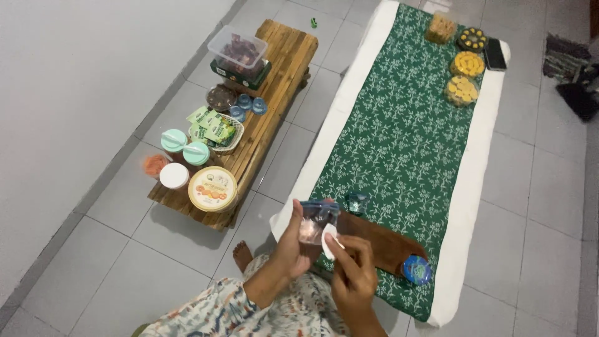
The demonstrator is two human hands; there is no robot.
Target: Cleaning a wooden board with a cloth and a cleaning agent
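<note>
Hands meet over a lap: the left hand point(293, 246) closes around a small clear jar point(315, 228), upright and held at its side; the right hand point(352, 274) pinches a white cloth point(329, 240) against it. The jar looks light, stiff and slippery, probably safest held around its body. Beyond lie a green patterned runner point(405, 137), a wooden bench point(274, 106) bearing containers, and grey floor tiles point(530, 187).

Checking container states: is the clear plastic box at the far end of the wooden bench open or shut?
Shut: the clear plastic box has its lid seated flat on top, dark contents showing through it.
</note>
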